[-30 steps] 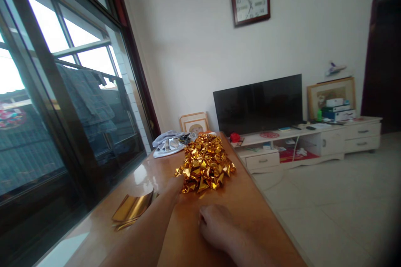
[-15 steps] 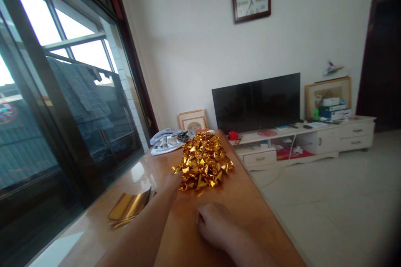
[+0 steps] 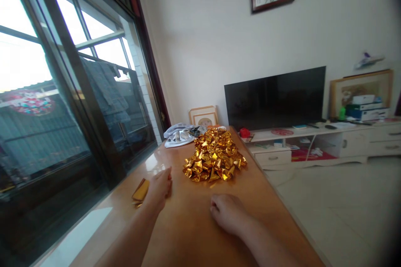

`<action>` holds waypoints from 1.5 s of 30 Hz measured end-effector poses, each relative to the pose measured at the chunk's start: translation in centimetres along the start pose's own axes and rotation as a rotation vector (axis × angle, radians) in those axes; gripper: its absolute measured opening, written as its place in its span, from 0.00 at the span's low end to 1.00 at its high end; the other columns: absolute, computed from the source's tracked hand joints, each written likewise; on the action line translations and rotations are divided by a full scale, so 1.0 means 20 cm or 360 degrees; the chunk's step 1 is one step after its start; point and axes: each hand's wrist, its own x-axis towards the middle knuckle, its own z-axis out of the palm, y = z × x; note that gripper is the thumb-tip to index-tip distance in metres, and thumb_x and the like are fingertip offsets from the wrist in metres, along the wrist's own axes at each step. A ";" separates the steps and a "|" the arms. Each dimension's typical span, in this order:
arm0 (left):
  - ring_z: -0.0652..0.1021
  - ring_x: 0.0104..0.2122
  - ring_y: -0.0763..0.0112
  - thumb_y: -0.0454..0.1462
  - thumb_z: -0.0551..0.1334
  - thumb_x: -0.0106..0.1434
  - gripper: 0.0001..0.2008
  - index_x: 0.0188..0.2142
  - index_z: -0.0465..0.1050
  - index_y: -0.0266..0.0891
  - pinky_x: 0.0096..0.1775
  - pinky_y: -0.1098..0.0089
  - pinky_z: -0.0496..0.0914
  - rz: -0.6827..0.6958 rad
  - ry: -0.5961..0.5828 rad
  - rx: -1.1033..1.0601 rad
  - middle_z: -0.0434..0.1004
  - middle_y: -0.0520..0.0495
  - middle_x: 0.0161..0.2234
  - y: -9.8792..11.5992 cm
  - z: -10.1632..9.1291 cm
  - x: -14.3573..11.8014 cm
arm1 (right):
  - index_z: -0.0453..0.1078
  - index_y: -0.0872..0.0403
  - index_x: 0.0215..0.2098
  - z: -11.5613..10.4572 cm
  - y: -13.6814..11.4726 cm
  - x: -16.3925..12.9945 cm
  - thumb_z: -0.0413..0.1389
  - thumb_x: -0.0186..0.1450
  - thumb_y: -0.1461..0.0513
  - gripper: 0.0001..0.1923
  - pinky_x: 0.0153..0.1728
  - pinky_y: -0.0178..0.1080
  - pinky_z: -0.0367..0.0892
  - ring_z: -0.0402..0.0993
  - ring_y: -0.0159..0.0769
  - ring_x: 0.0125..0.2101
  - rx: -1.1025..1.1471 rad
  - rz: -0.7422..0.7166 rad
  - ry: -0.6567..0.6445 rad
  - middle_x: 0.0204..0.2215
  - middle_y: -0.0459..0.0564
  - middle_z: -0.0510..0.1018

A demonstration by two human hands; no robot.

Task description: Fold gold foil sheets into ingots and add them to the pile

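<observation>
My left hand [image 3: 160,187] is over the table just right of a small stack of gold foil sheets [image 3: 140,191], partly covering it. Its fingers are loosely stretched forward, and I see nothing held in them. My right hand [image 3: 228,213] rests on the wooden tabletop with its fingers curled in, nothing visible inside. Ahead of both hands lies a heap of folded gold foil pieces [image 3: 216,158], apart from either hand.
Grey and white cloth [image 3: 180,135] lies at the table's far end beside the heap. Beyond stand a low white cabinet [image 3: 272,157] and a black television [image 3: 275,100]. A glass sliding door [image 3: 103,91] runs along the left. The table's right edge drops to a tiled floor.
My left hand has drawn back from the gold heap toward the foil stack on the left. My right hand stays curled on the table. The view has turned slightly left.
</observation>
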 end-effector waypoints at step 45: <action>0.75 0.45 0.61 0.45 0.61 0.65 0.14 0.45 0.76 0.42 0.43 0.68 0.67 0.0316 0.0172 0.1176 0.75 0.42 0.46 -0.45 -0.28 0.01 | 0.69 0.47 0.35 0.13 0.19 0.05 0.47 0.68 0.50 0.14 0.31 0.37 0.60 0.75 0.40 0.30 0.0061 -0.0052 -0.0248 0.29 0.47 0.80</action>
